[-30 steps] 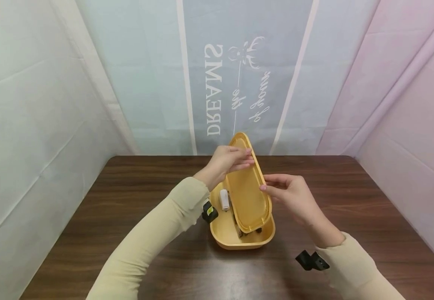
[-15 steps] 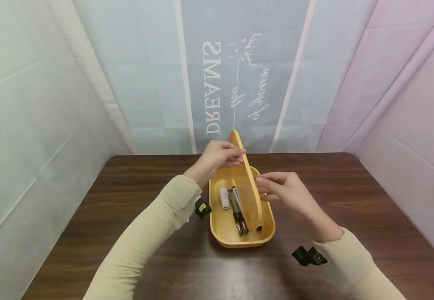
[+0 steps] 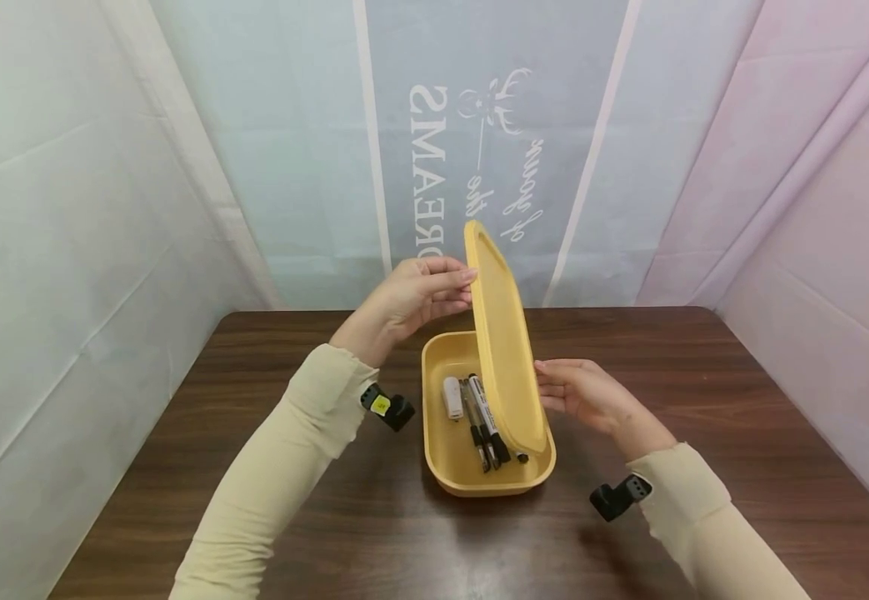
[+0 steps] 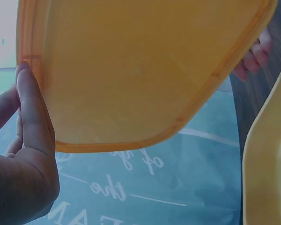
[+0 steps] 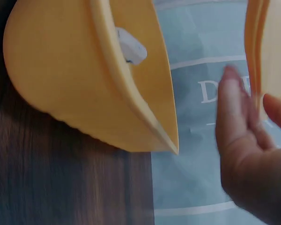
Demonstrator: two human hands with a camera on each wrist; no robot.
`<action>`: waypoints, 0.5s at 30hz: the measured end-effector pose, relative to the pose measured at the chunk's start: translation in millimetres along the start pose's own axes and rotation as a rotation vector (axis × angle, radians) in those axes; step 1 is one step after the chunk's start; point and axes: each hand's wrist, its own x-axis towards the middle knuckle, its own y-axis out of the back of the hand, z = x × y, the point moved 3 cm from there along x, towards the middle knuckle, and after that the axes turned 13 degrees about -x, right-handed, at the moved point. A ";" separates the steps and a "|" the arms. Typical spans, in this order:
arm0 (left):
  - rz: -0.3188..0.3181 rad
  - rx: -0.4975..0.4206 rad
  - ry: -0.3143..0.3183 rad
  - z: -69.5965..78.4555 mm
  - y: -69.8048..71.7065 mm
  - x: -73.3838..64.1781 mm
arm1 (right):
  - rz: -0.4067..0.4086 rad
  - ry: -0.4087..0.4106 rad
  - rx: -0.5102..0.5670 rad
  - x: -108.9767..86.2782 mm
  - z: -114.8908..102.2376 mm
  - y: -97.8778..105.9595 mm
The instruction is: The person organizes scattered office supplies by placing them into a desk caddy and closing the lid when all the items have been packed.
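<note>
A yellow lid stands on edge, tilted, over the right part of a yellow box on the table. My left hand pinches its left edge near the upper end. On the opposite edge, lower down, my right hand holds the lid between thumb and fingers; in the right wrist view those fingers are fairly straight. Inside the box lie a white oblong item, a white marker with a black cap, and pens beside it. The lid hides the box's right interior.
The box rests on a dark wooden table. A printed cloth hangs behind the table's far edge, with pale cloth walls on the left and right.
The lid has turned about its length, from its inner face showing, through edge-on, to its other face. It also rose, and the left hand shifted left and up. The box stays put.
</note>
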 end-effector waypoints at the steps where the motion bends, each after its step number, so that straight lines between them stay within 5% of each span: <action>1: -0.006 -0.007 -0.001 -0.5 1.8 -0.5 | -0.018 0.004 0.011 0.4 0.7 0.1; 6: -0.020 -0.022 0.008 -15.0 23.2 -1.5 | -0.015 -0.004 -0.044 -4.1 2.5 6.9; 15: 0.058 0.077 0.119 -60.1 88.7 -0.6 | 0.125 -0.083 -0.369 -12.1 9.5 20.2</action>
